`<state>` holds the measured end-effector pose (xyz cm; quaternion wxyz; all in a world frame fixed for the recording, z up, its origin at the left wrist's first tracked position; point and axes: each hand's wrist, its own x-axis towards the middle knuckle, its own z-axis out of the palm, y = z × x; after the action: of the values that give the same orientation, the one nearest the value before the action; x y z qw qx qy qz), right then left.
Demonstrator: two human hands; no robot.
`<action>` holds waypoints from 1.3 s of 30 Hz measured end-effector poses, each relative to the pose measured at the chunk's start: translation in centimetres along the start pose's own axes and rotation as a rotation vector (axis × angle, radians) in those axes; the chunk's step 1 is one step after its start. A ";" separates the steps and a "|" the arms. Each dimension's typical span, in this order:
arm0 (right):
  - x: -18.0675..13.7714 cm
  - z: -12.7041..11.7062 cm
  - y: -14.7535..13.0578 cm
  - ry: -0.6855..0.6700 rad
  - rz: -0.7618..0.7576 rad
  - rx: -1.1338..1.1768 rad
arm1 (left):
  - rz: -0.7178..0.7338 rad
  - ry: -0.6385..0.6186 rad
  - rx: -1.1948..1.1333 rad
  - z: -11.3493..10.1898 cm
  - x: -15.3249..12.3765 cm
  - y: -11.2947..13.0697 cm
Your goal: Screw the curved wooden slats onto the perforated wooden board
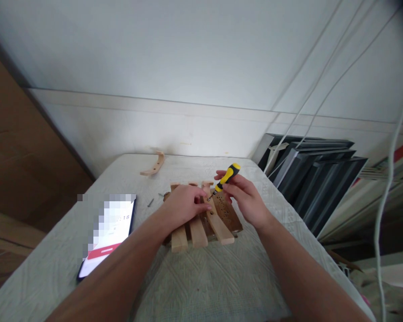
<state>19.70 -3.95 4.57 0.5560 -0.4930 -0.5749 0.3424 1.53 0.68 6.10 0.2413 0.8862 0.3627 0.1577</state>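
At the far end of the pale wooden slat assembly (196, 232), in the head view, the right hand (246, 201) is closed around a small yellow-and-black screwdriver (226, 177). Its long axis slants from the handle, up and right, down to the tip on a slat. The tip is just beside the fingertips of the left hand (183, 205), which lies spread on the slats and grasps nothing.

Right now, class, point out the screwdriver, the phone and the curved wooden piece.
screwdriver (226, 177): head view, yellow part of the handle.
phone (102, 252): head view, red band on the screen.
curved wooden piece (156, 167): head view, middle of its bend.
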 end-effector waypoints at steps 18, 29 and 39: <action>0.6 0.1 0.3 0.079 0.047 0.074 | 0.029 -0.047 0.039 0.0 0.2 -0.2; 0.3 0.8 -0.2 0.051 0.077 0.293 | 0.018 -0.050 0.036 0.1 0.2 -0.2; 0.3 0.5 -0.2 0.050 0.122 0.320 | 0.044 -0.048 0.017 0.2 0.2 -0.4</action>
<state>19.20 -3.59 4.79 0.6197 -0.4403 -0.4683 0.4503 1.48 1.01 5.71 0.2389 0.8995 0.3387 0.1384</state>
